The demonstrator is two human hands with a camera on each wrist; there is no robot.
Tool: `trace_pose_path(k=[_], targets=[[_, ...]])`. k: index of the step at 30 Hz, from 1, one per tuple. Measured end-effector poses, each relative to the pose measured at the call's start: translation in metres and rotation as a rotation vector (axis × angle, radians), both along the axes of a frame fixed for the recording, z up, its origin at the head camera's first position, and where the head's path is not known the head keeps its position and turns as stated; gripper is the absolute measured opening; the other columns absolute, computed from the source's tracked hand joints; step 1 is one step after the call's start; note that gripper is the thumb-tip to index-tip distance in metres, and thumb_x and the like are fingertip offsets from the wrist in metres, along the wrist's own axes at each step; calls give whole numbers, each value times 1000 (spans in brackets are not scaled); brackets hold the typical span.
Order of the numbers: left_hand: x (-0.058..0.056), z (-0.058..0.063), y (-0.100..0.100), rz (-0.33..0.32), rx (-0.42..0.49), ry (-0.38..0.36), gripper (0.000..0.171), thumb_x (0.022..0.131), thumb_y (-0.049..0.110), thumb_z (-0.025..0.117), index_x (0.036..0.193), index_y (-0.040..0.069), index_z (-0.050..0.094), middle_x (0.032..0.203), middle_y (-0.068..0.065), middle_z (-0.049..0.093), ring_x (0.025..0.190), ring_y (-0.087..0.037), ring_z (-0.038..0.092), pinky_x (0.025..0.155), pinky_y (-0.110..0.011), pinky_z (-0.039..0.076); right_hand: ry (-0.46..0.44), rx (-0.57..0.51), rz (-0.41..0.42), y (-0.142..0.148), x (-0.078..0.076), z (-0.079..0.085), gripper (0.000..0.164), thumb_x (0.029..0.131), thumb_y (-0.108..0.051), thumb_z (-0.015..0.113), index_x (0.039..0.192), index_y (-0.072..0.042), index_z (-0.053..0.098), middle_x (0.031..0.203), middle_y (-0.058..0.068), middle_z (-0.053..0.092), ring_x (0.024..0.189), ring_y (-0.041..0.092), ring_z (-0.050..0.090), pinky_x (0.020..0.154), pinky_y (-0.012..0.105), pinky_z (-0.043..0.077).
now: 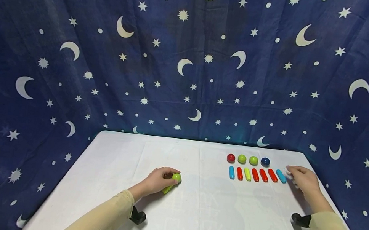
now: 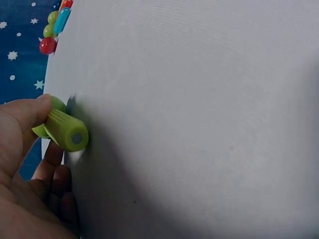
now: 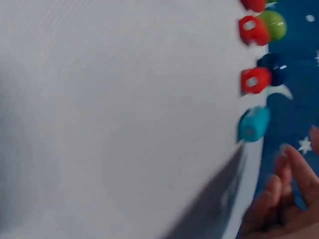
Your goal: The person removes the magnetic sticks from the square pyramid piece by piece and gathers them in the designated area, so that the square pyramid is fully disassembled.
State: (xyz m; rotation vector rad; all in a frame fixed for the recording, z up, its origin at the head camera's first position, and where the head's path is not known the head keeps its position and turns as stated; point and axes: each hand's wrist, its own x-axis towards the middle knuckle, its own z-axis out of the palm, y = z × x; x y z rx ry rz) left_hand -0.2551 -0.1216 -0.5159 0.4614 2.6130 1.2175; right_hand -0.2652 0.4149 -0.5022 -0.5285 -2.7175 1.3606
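Note:
My left hand point(image 1: 160, 181) grips a ribbed green rod point(image 2: 70, 133) between thumb and fingers, low over the left-middle of the table. Against the rod's far end is a green ball point(image 1: 177, 177), partly hidden by the fingers. A grey dot marks the rod's near end in the left wrist view. At the right, my right hand point(image 1: 306, 180) hovers beside the last blue rod point(image 1: 281, 176) of a row, its fingertips apart from it. Those fingers point(image 3: 294, 164) are loosely bent with nothing visible between them. That blue rod point(image 3: 254, 124) lies on the table, pointing away.
Behind the row of rods, with red rods point(image 1: 255, 174) and a yellow rod point(image 1: 248, 174), stands a row of balls: a red ball point(image 1: 231, 158), two green balls point(image 1: 242, 159) and a dark blue ball point(image 1: 265, 161). A star-patterned curtain point(image 1: 162, 70) borders the white table point(image 1: 192, 223).

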Motion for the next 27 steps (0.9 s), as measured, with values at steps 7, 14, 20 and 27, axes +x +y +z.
trace_pose_path(k=[7, 14, 20, 27], targets=[[-1, 1, 8, -69, 42, 3, 48, 97, 27, 73, 142, 16, 62, 118, 3, 69, 109, -18, 60, 96, -42, 46, 186, -21, 60, -37, 1, 29, 68, 106, -52, 47, 141, 5, 54, 136, 30, 54, 121, 44, 48, 96, 60, 41], [-1, -1, 15, -161, 120, -37, 53, 96, 20, 74, 145, 10, 57, 124, -1, 69, 121, -23, 60, 107, -46, 42, 165, -55, 354, -115, 7, 48, 55, 102, -47, 61, 140, -7, 61, 139, 18, 59, 126, 38, 53, 104, 58, 42], [2, -3, 2, -155, 114, -28, 52, 94, 17, 76, 142, 10, 59, 119, 0, 69, 117, -23, 60, 105, -47, 43, 156, -132, 614, -180, 8, 34, 40, 97, -31, 72, 132, -13, 68, 120, 9, 68, 105, 25, 60, 84, 41, 52], [3, -4, -12, -153, 94, -19, 47, 93, 19, 77, 138, 12, 62, 111, 1, 68, 105, -18, 60, 95, -38, 45, 33, -243, 818, -247, 1, 4, 48, 95, -14, 73, 140, -4, 59, 128, 18, 66, 101, 22, 62, 78, 36, 51]])
